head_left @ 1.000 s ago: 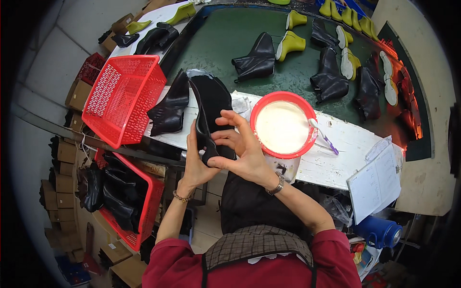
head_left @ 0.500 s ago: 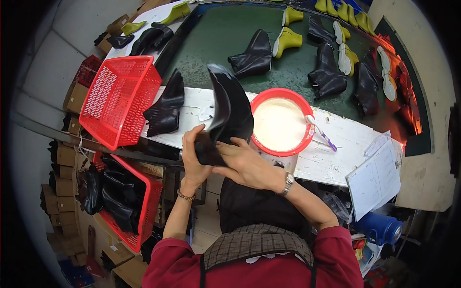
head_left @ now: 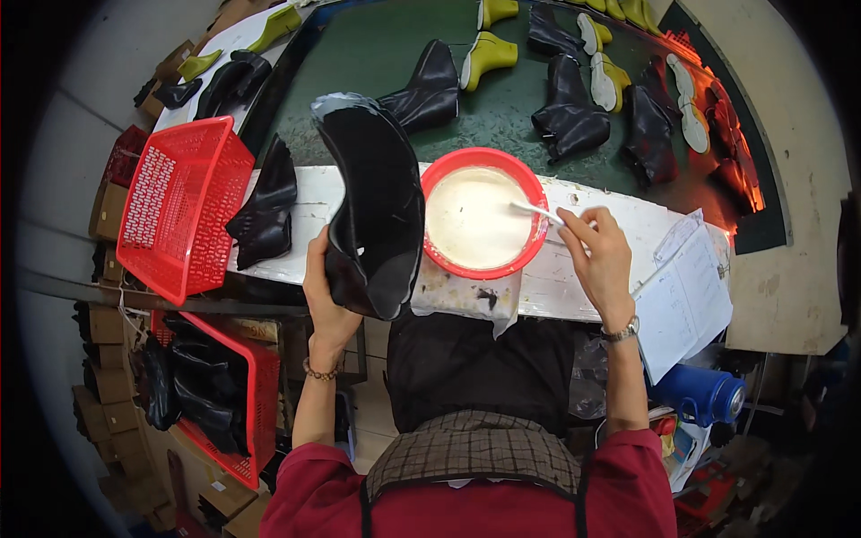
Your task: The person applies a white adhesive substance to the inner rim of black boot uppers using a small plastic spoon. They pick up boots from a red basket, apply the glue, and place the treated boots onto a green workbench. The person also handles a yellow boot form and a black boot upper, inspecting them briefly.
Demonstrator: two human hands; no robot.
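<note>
My left hand [head_left: 325, 296] grips a black leather boot upper [head_left: 384, 184] by its lower left side. The upper stands spread open, its dark inside facing me and a whitish smear along its top edge. In my right hand [head_left: 599, 260] is a toothbrush [head_left: 545, 213], held between thumb and fingers, with its head at the cream-coloured liquid [head_left: 471, 220]. That liquid fills a round red basin [head_left: 538, 184] just right of the upper. A stained cloth or sheet [head_left: 475, 300] hangs at the white bench edge below the basin. My fingers hide most of the brush handle.
Another black boot upper [head_left: 269, 215] lies beside an upright red basket [head_left: 179, 206]. Lower left, a second red basket [head_left: 262, 403] holds several black uppers. Boots and yellow shoe lasts [head_left: 489, 61] sit on the green surface [head_left: 377, 54]. An open notebook [head_left: 686, 300] and blue flask [head_left: 695, 393] are at right.
My right hand has left the boot upper and picked up the toothbrush at the basin. The upper, now in my left hand alone, has turned to show its inside. The view has shifted slightly.
</note>
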